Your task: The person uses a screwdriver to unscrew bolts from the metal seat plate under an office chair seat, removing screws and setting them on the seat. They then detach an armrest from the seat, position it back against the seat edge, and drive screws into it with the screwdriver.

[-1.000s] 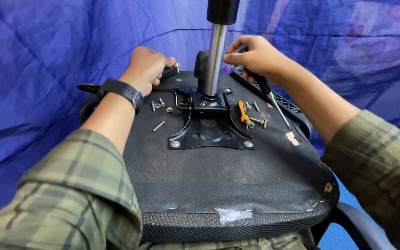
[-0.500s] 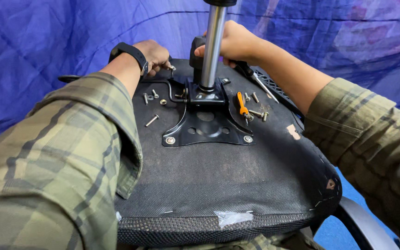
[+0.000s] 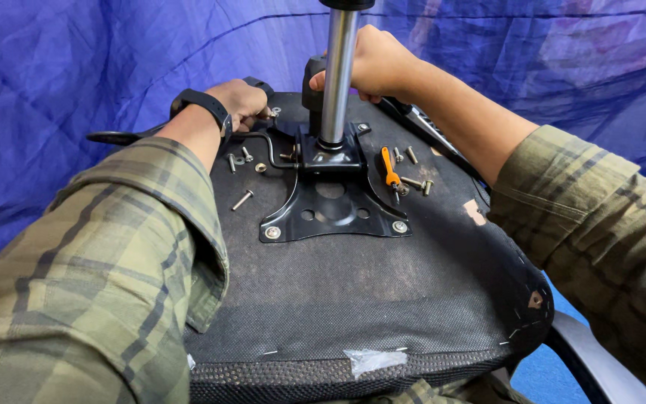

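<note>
A black office chair seat (image 3: 353, 299) lies upside down in front of me. A black metal mechanism plate (image 3: 330, 206) is bolted to it, and a shiny steel column (image 3: 338, 75) rises from the plate. My left hand (image 3: 241, 101), with a black watch on the wrist, has its fingers closed on a small metal fastener (image 3: 273, 112) at the plate's far left corner. My right hand (image 3: 371, 63) reaches behind the column and grips the black housing (image 3: 312, 82) there. An orange-handled tool (image 3: 390, 168) lies right of the plate.
Several loose screws (image 3: 242, 200) and bolts (image 3: 413, 182) lie on the seat on both sides of the plate. A black lever (image 3: 114, 138) sticks out at the left. An armrest (image 3: 600, 366) shows at bottom right. Blue tarpaulin (image 3: 76, 67) surrounds everything.
My right hand has moved left from the seat's right edge to behind the column and closed on the black housing. My left hand stayed at the plate's far left corner.
</note>
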